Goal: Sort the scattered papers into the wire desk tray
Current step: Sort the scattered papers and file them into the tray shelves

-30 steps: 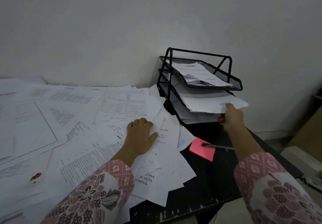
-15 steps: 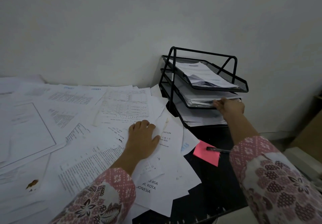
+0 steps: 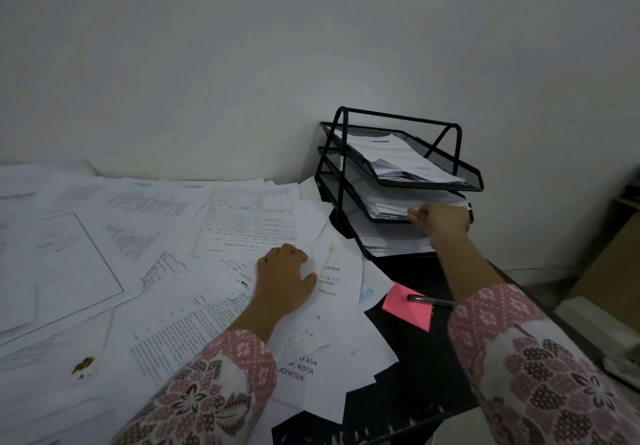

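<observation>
right hand (image 3: 441,217) at wire tray (image 3: 464,176), middle tier

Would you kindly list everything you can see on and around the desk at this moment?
Tray: one, black wire, three tiers, far right of desk against the wall; papers in every tier.
Loose papers: many, white, overlapping across the left and middle of the desk.
Sticky note: one, pink, on the bare desk in front of the tray.
Pen: one, dark, lying over the note.
Desk: one, black.
Wall: white, behind the desk.
Box: one, brown, at the right edge beyond the desk.
Left hand: flat on the loose papers.
Right hand: at the front of the middle tier's stack.
</observation>
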